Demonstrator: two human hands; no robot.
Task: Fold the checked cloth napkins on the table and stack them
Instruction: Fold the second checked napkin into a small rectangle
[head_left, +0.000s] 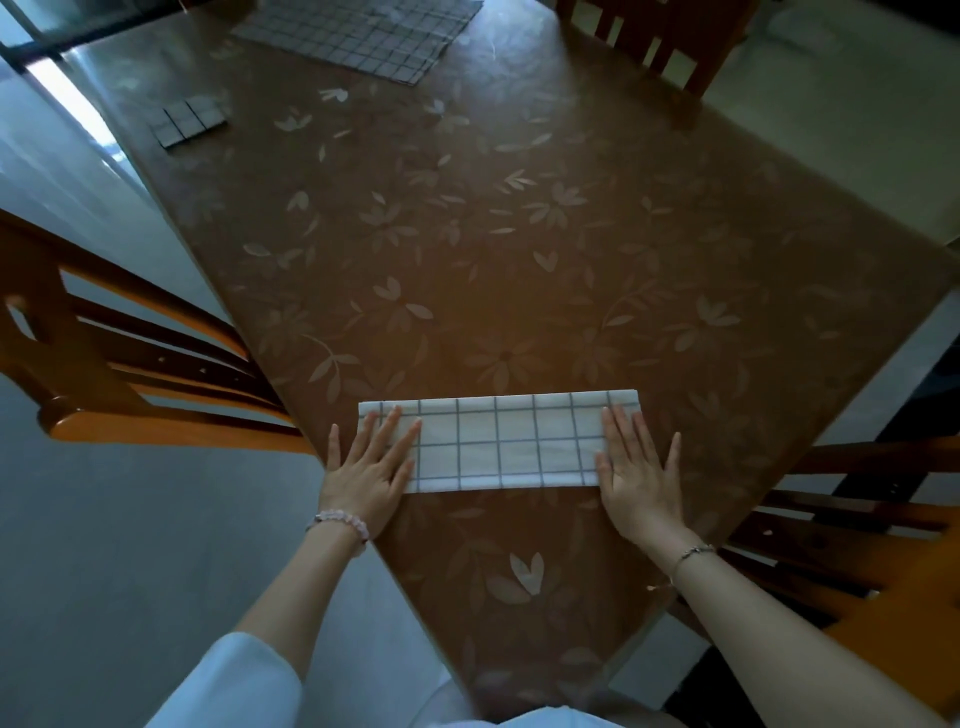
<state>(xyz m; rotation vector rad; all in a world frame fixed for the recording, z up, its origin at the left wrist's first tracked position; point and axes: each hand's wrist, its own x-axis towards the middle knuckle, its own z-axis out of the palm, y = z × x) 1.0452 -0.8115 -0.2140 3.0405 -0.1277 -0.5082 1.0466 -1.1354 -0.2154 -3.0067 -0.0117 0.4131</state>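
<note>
Both hands lie flat, fingers straight — left hand (371, 465) and right hand (638, 467) pressing the ends of the folded napkin (506, 441) on the table (519, 260).

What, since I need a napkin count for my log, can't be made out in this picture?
1. Spread cloth, head view: cut off by the top edge, so it is unclear whether it is one napkin or several.
2. Small folded stack, head view: too small and dim to count its layers.
3. Near folded napkin, head view: its ends lie under the left hand and right hand, and its lower layers are hidden.
</note>
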